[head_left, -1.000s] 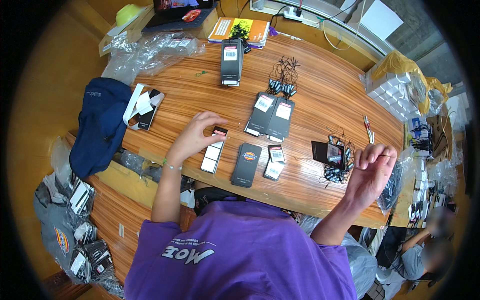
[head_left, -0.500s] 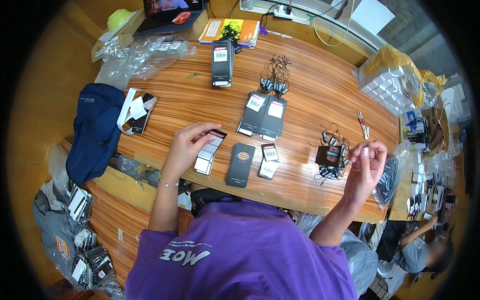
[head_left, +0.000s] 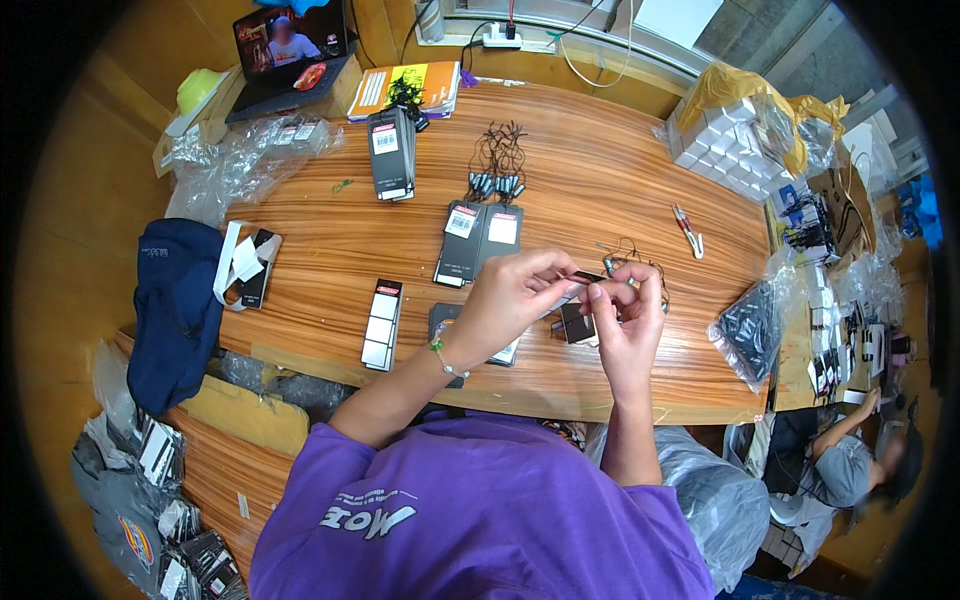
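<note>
My left hand (head_left: 518,298) and my right hand (head_left: 630,322) meet above the front middle of the table. Their fingertips pinch a small dark-and-white tag (head_left: 588,277), seen nearly edge-on; its face is largely hidden. Beneath my left wrist lies a grey hang tag (head_left: 446,314), partly covered, with a white label (head_left: 507,353) beside it. To the left rests a strip of white labels with a black top (head_left: 380,325). Just below my right fingers is a dark square piece (head_left: 577,324), with black cord loops (head_left: 650,270) behind, partly covered by the hand.
Beyond my hands lie two grey hang-tag stacks (head_left: 461,240) with black strings (head_left: 497,150), and another stack (head_left: 391,155). Snips (head_left: 688,230), a bag of dark pieces (head_left: 748,335) and white boxes (head_left: 728,150) are at right. A navy cloth item (head_left: 178,300) lies left. Someone sits far right.
My left hand has moved right from the label strip, which stays on the table. My right hand has come left, and both now hold the small tag together. The view has shifted.
</note>
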